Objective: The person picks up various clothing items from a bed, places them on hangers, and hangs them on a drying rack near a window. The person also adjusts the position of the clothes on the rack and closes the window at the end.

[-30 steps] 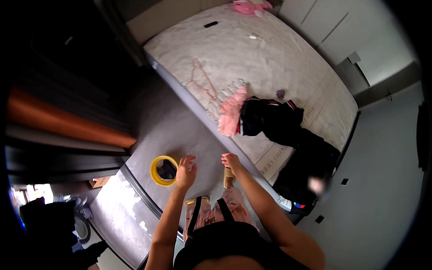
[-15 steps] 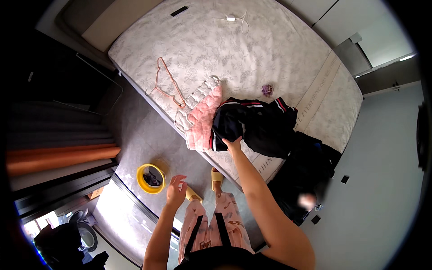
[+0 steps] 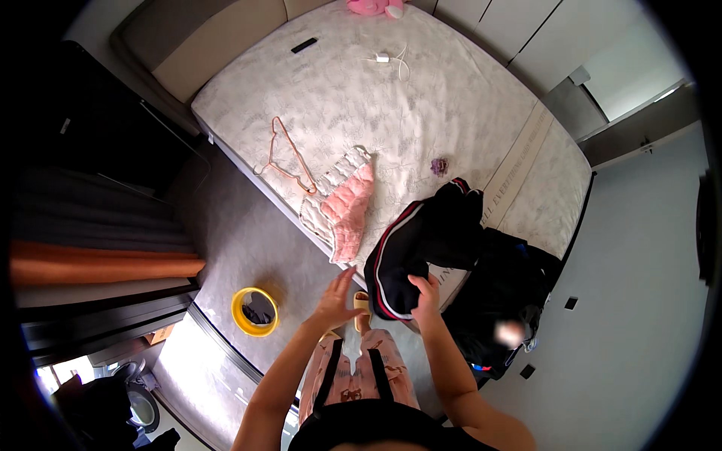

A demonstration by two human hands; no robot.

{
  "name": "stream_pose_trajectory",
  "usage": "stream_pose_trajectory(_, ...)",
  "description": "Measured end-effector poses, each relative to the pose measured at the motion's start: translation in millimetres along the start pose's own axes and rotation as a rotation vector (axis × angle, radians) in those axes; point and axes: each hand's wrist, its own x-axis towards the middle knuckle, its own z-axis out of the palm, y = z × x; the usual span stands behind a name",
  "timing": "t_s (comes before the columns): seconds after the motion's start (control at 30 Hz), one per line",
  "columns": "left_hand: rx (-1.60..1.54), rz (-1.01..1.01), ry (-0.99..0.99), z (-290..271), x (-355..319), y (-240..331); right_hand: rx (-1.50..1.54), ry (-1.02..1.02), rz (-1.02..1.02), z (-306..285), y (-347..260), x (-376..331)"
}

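From where I stand, the black garment with the striped trim (image 3: 444,225) lies partly on the bed (image 3: 421,98), its near end drawn out past the mattress edge toward the person. The right hand (image 3: 426,295) has its fingers curled in on that near part, thumb uppermost, and looks to be grasping a fold; just how much cloth is pinched I can't tell. The left hand (image 3: 333,304) is released, fingers straight and thumb spread wide, to the left of the cloth and near the lower corner of the pink quilted piece (image 3: 350,207). I see no cloth in it.

To handle the garment well, I'd judge the right fingers want a firm pinch on an edge or seam rather than a loose fold, so the fabric doesn't slide off. The left hand is well placed to take the striped side, sharing the weight and spreading the cloth between both hands. A slow, even pull seems wise: the far end lies right against the dark heap (image 3: 500,289), and a hasty tug could drag that along. Keeping the near end up would spare it the floor (image 3: 226,225). The pink piece and the coral hanger (image 3: 296,152) lie off to the left, so lifting slightly toward the right should leave them undisturbed.
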Motion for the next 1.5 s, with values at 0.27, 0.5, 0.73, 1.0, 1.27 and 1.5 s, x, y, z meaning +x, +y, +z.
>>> stream_pose_trajectory(0.27,-0.782,0.119,0.016,-34,-58,-20,0.210,-0.772,0.010,92,-5,-79)
stream_pose_trajectory(0.5,-0.865,-0.021,0.196,-135,-160,-41,-1.072,-1.125,-0.942,195,25,-112)
stream_pose_trajectory(0.73,-0.340,0.277,0.300,-217,-231,-39,-1.109,-1.390,-0.696,287,87,-143)
stream_pose_trajectory(1.0,-1.329,-0.184,0.678,-271,-261,-85,-0.570,-0.821,-0.079,375,70,-147)
stream_pose_trajectory(1.27,-0.512,0.140,0.976,-355,-243,-48,-0.721,-1.231,-0.092,442,46,-166)
stream_pose_trajectory(1.5,0.474,-0.344,0.924,-410,-182,-34,-1.012,-1.131,-1.162,509,74,-100)
